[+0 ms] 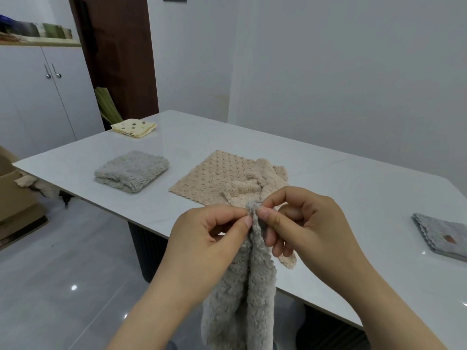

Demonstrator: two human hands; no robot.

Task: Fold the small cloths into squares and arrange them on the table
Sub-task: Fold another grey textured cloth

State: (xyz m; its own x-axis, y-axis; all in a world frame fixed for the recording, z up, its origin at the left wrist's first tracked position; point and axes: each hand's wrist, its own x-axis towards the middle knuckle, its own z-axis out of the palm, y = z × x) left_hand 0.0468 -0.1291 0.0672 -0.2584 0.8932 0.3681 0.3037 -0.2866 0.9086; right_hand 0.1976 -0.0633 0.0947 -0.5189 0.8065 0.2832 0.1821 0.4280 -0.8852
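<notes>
1. The grey cloth (250,286) hangs limp at 6 o'clock under both hands, beside the table (353,198) edge.
2. The left hand (209,238) and right hand (303,223) pinch its top edge, fingertips nearly touching.
3. It seems light, soft and floppy (pile may slip), so corners suit gripping.

Bright, even light; wide-angle edge distortion

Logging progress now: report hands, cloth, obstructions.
Both pinching: left hand, right hand on hanging grey cloth, top edge. Not yet folded. Loose beige cloths on table ahead.
</notes>
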